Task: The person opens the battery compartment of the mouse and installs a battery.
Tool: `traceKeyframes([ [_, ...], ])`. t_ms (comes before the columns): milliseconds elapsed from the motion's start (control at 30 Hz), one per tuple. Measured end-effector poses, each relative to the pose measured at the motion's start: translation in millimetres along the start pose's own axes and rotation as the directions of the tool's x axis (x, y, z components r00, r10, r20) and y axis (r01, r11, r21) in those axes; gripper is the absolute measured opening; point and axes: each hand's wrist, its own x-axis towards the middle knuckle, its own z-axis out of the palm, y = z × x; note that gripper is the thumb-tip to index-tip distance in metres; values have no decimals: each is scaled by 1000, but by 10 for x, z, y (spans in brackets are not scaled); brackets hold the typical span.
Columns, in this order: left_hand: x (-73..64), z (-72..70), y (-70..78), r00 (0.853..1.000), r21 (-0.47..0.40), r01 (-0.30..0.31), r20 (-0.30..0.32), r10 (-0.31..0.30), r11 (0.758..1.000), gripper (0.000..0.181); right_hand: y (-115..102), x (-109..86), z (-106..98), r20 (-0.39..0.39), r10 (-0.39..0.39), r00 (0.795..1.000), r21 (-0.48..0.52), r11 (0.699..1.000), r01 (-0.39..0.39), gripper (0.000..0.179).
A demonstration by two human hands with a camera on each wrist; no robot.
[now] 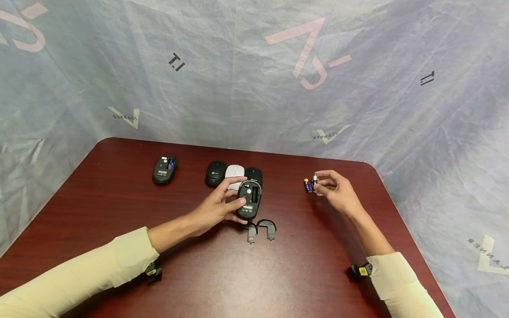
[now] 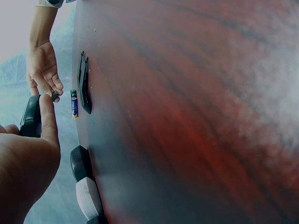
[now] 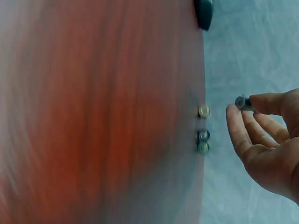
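Note:
My left hand (image 1: 212, 208) grips a black computer mouse (image 1: 249, 210) around its sides, raised over the table with its underside up and its dark battery slot uncovered. Between thumb and fingertips, my right hand (image 1: 337, 190) pinches a battery (image 3: 243, 103), held above the tabletop in the right wrist view. Close to that hand, several batteries (image 1: 308, 186) with blue wrappers lie on the table, partly hidden by the fingers in the head view. Below the held mouse lie two black curved battery covers (image 1: 271, 229), one of them partly behind it.
Behind the left hand stand a black mouse (image 1: 216, 171), a white mouse (image 1: 235, 170) and another black mouse (image 1: 253, 173) in a row. Farther left, an upturned mouse (image 1: 164, 170) has a blue battery in its slot. Fabric (image 1: 238, 88) hangs behind the dark red table (image 1: 254, 282).

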Motion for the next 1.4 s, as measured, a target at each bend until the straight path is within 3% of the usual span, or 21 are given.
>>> traceKeyframes([
  [533, 35, 21, -23, 1000, -2, 0, 4, 0, 1000, 66, -135, -3, 322, 76, 13, 997, 48, 999, -17, 39],
  [867, 58, 36, -44, 1000, -2, 2, 8, -2, 1000, 67, -311, 6, 584, 107, -38, 994, 65, 997, 31, 32],
  [1167, 57, 41, -42, 1000, -10, 0, 6, 0, 1000, 68, -512, -30, 744, 138, -77, 987, 175, 983, 52, 29],
  [1400, 66, 44, -66, 1000, -20, -4, 14, 4, 1000, 66, -626, -16, 826, 131, -93, 987, 297, 954, 51, 30],
])
